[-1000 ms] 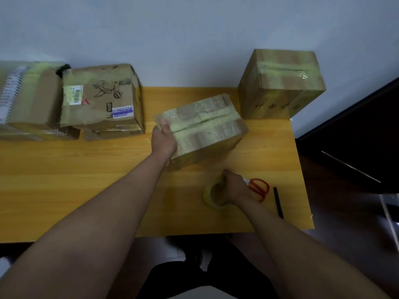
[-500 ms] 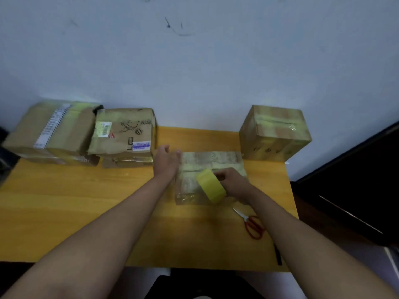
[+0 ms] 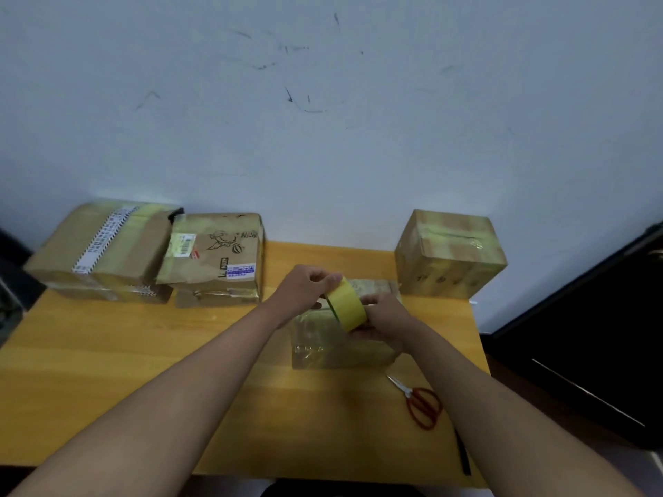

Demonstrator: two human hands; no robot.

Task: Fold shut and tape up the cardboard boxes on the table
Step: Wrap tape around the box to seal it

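Observation:
A flat cardboard box (image 3: 323, 344) lies on the wooden table (image 3: 143, 353) right of centre, its top striped with glossy tape. Above it I hold a yellow roll of tape (image 3: 347, 307) between both hands. My right hand (image 3: 382, 322) cups the roll from below and the right. My left hand (image 3: 308, 286) pinches the roll's upper edge with its fingertips. Both hands hide the middle of the box's top.
Red-handled scissors (image 3: 419, 403) lie near the table's right front, with a black pen (image 3: 462, 453) beside the edge. A taped box (image 3: 448, 252) stands at the back right corner. Two more boxes, one with labels (image 3: 215, 260) and one larger (image 3: 104, 249), sit at the back left.
The box was set down flat from my left hand. My right hand lifted the tape roll off the table over the box, and my left hand came onto the roll. The view tilted up.

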